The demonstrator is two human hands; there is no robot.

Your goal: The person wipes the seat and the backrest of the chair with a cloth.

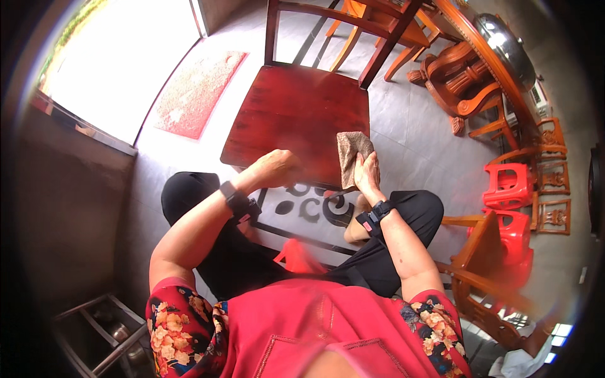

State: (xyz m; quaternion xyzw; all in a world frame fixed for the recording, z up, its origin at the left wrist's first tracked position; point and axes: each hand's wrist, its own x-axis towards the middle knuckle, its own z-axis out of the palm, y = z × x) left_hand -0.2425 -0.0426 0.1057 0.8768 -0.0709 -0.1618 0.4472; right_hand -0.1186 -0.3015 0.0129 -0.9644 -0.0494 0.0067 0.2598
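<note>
Right-hand grip (367,171) is clasped on a folded brown textured cloth (346,150) at four o'clock over the dark-red wooden chair seat (296,104); the left-hand grip's (272,167) state cannot be told. Softness and lightness are suggested; folds are best pinched.

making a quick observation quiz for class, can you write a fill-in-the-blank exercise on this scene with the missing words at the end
1. The brown cloth is held in the ____ hand.
2. As pictured, the reddish mat lies to the ____ of the dark red chair.
3. The plastic stools near the picture's right edge are ____ in colour.
4. A black band is worn on each ____.

Missing words: right; left; red; wrist
</note>
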